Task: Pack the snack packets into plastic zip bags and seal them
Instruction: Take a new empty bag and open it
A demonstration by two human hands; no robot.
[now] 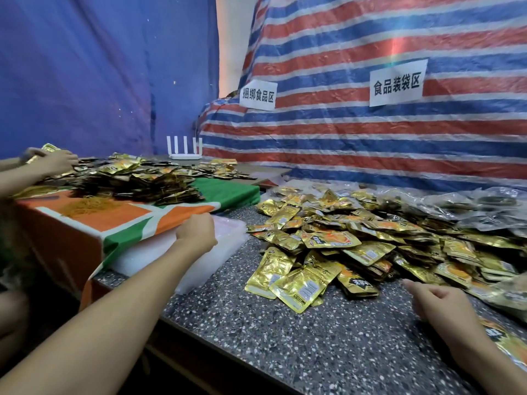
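The left hand (196,233) reaches forward, arm outstretched, to the stack of clear zip bags (228,243) at the bench's left edge. Its back faces the camera and its fingers bend down out of sight onto the top bag, so I cannot tell whether it is pinching a bag or only touching it. The right hand (436,303) is low over the speckled bench (285,343), near the front edge of the pile. Its fingers are loosely curled, with the forefinger pointing left, and it holds nothing. The two hands are well apart.

Between and beyond them lies the heap of gold snack packets (328,243), loose and overlapping on the bench. Each has an orange picture and a black label whose print is too blurred to read. At the heap's far right lie filled clear bags (470,206) with dark and gold packets inside.

Two white paper signs hang on the red, white and blue striped tarp (342,143) behind. The left sign (258,95) reads 捆绑食品区 and the right sign (397,82) reads 食品装袋区.

To the left, a table under an orange, green and white cloth (128,223) carries a second pile of packets (142,181) and a loose mound of yellow rubber bands (91,206). Another person's hands (54,162) work at that pile. A white router (184,149) with four antennas stands at the back, against a blue tarp (99,67).
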